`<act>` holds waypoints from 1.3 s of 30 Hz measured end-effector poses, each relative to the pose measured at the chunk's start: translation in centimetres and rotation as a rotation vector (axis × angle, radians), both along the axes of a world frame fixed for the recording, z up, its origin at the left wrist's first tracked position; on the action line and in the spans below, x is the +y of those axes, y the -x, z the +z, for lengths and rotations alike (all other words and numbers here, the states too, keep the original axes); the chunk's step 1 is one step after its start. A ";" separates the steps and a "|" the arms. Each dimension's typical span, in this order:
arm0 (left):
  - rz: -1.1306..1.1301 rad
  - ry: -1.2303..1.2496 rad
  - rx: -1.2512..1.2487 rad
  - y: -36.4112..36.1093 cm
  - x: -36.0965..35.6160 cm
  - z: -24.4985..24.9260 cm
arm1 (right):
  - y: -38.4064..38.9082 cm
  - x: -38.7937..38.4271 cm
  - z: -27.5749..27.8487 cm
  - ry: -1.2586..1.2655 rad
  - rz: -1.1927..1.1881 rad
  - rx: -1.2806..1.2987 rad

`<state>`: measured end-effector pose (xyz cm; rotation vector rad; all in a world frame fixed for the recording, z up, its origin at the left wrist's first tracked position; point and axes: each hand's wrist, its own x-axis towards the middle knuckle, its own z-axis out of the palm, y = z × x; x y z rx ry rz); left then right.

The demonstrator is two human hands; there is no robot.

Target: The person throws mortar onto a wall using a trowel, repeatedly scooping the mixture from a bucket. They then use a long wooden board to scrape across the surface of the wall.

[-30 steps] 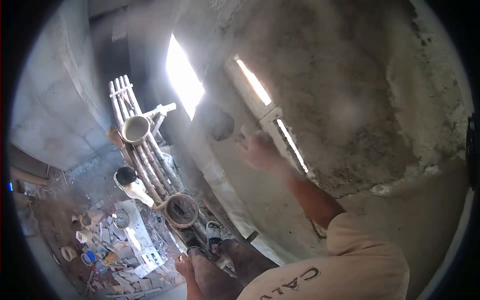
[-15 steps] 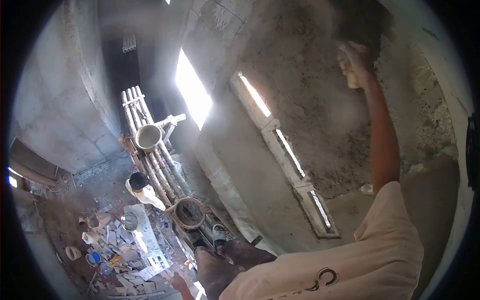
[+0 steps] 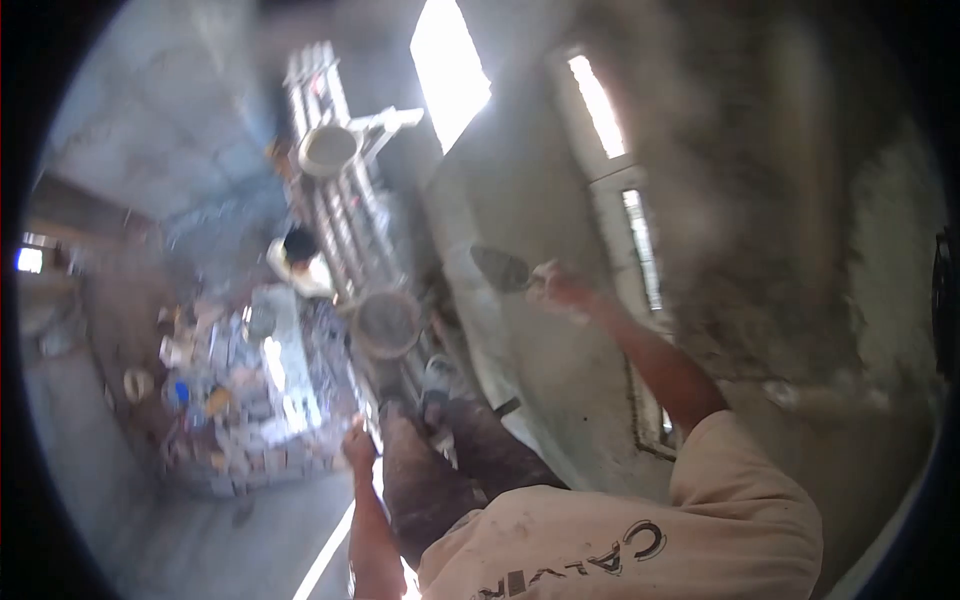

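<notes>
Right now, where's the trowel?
The trowel is near the middle of the head view, in the right hand, up and right of the nearer round tub.

Leftward from the right grip (image 3: 563, 291) juts a grey pointed metal trowel (image 3: 500, 268). Left of that grip, a pale wooden pole scaffold (image 3: 345, 230) bears a dark round tub (image 3: 388, 353) and, farther off, a pale round bucket (image 3: 328, 174). Broken grey rubble (image 3: 232, 390) lies left of the left grip (image 3: 358, 447).

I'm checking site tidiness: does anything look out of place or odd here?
The loose rubble, left of the pole scaffold in view, looks untidy: pieces lie jumbled at various angles rather than stacked. The trowel in the right hand shows nothing odd, though blur hides detail.
</notes>
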<state>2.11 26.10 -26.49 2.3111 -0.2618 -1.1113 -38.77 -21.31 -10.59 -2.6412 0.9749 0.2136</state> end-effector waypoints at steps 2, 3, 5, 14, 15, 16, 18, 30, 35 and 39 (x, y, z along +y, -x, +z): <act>-0.208 0.033 -0.095 3.4 2.0 -5.6 | -8.0 6.3 -7.3 -0.298 -0.088 0.128; -0.064 0.002 -0.027 5.8 1.2 -3.9 | -11.3 10.1 -11.3 -0.442 -0.199 0.214; -0.196 -0.251 -0.113 6.7 -4.7 0.8 | -12.5 18.0 -26.0 -0.545 -0.155 0.335; -0.334 -0.521 -0.137 11.2 -0.9 -7.7 | -26.6 19.6 -53.4 -0.572 -0.575 0.371; -0.283 -0.534 -0.104 10.9 -0.7 -8.4 | -27.0 20.4 -57.0 -0.536 -0.571 0.339; -0.264 -0.566 -0.107 11.0 -0.3 -9.2 | -27.2 21.6 -61.0 -0.497 -0.568 0.303; -0.234 -0.624 -0.110 11.4 -0.2 -9.1 | -26.7 23.9 -62.0 -0.447 -0.489 0.203; -0.356 -0.358 -0.430 11.9 -0.7 -6.8 | -19.3 25.7 -45.8 -0.216 -0.496 -0.179; -0.793 0.070 -0.494 8.8 2.9 -8.2 | -20.0 20.8 -19.5 -0.333 -0.839 -0.258; -0.579 0.081 -0.458 8.3 0.1 -3.9 | -14.5 17.2 -2.0 -0.230 -0.853 -0.259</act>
